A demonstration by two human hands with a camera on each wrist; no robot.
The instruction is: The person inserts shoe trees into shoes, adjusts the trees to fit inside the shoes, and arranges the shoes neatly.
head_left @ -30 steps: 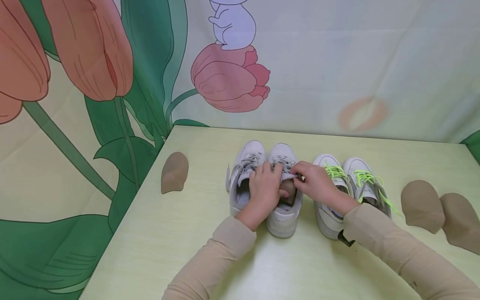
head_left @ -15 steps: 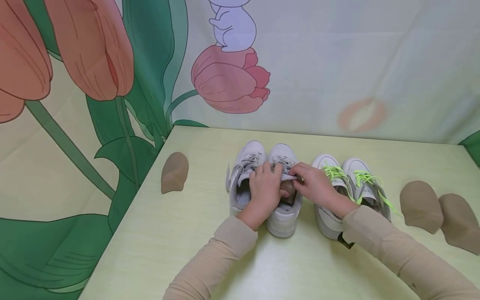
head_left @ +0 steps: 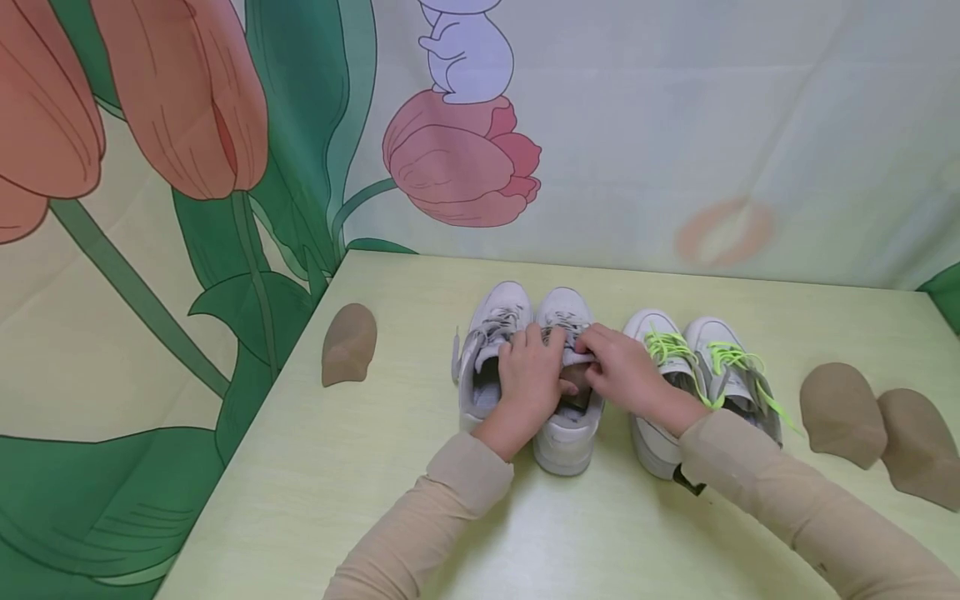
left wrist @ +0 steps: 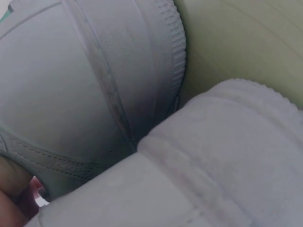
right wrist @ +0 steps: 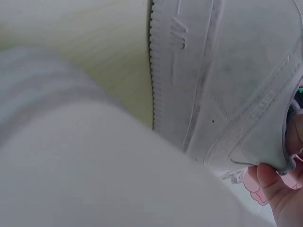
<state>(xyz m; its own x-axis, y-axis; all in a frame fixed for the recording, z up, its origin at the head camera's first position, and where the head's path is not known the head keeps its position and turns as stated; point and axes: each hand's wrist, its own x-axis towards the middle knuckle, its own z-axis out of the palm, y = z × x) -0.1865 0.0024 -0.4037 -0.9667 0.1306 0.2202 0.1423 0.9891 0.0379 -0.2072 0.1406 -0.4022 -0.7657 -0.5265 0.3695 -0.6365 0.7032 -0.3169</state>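
In the head view, a pair of white lace-up sneakers stands at the middle of the table, toes away from me. My left hand lies over the opening of the right-hand sneaker, fingers at its tongue and thumb bent into the opening. With its fingertips, my right hand pinches the edge of the tongue on the other side. A brown toe-shaped insert shows inside, partly covered by my fingers. The right wrist view has the thumb outside the sneaker's collar and a finger inside.
Beside it stands the pair's other sneaker. White sneakers with neon-green laces are under my right forearm. One brown insert lies at the left, two more at the right. A tulip-printed cloth hangs behind the table.
My right hand has shifted slightly left, its fingers closer in over the sneaker's opening and covering more of the insert. The left hand and the shoes have stayed in place.
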